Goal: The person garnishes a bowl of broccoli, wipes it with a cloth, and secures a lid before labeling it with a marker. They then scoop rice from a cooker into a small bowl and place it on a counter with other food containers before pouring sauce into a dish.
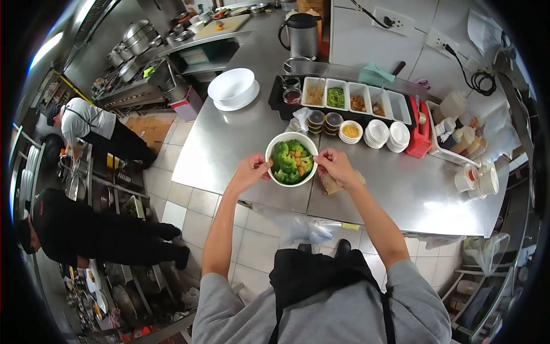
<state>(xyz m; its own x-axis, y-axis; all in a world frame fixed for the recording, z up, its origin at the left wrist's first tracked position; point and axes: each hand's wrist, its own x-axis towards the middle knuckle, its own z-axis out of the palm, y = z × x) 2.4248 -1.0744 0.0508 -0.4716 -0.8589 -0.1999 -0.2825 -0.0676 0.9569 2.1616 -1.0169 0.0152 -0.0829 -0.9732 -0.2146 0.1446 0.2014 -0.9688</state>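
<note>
Between my two hands is a round white bowl (275,178) filled with broccoli (285,157) and orange-brown pieces. My left hand (250,173) pinches its left rim, thumb and fingers closed on the edge. On the opposite rim, my right hand (337,167) grips in the same way. The bowl is over the front part of the steel counter (229,149). Under my right forearm lies a crumpled brownish cloth or packet (330,184). Just beyond the bowl stand lidded dark sauce cups (315,121) and a small white dish of yellow bits (350,132).
A black rack holds white trays of toppings (336,97) along the wall. Stacked saucers (376,133) and a red holder (420,129) stand to the right. White bowls (233,87) sit at the left, a steel jug (301,35) behind. Two people (91,226) work at the left.
</note>
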